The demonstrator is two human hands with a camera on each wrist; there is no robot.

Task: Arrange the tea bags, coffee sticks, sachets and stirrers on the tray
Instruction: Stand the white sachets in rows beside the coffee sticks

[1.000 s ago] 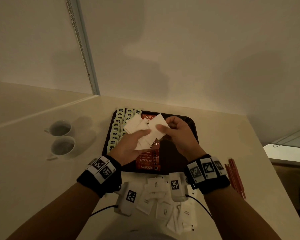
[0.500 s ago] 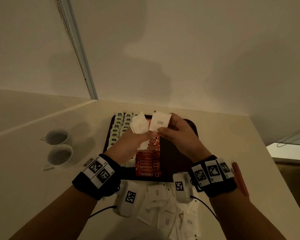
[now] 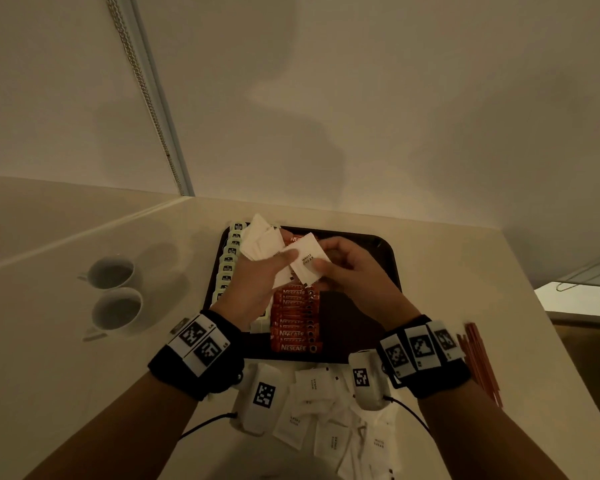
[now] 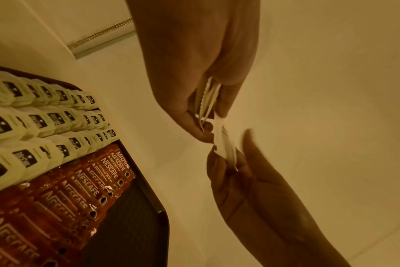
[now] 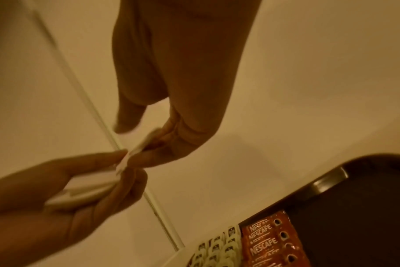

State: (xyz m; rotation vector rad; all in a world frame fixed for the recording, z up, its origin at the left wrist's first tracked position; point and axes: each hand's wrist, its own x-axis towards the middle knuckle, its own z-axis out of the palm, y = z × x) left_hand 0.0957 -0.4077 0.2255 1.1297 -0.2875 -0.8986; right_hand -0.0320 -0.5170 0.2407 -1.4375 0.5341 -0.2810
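Note:
Over the dark tray (image 3: 390, 259) my left hand (image 3: 278, 263) grips a fanned stack of white sugar sachets (image 3: 260, 237). My right hand (image 3: 323, 268) pinches a single white sugar sachet (image 3: 307, 259), whose other edge meets my left thumb. In the left wrist view the stack (image 4: 208, 101) sits between my left fingers, and the single sachet (image 4: 224, 144) bridges both hands. Rows of pale tea bags (image 3: 231, 252) fill the tray's left side, with red coffee sticks (image 3: 297, 327) beside them. The tray's right part is bare. Red stirrers (image 3: 478, 365) lie on the counter to the right.
Several loose sugar sachets (image 3: 326, 427) lie on the counter just in front of the tray, under my wrists. Two white cups (image 3: 113, 271) stand left of the tray. The counter meets a wall behind the tray, and its edge runs along the right.
My right hand has turned its single sachet and brought it back against the left hand's stack. Both hands have stayed over the tray's far left.

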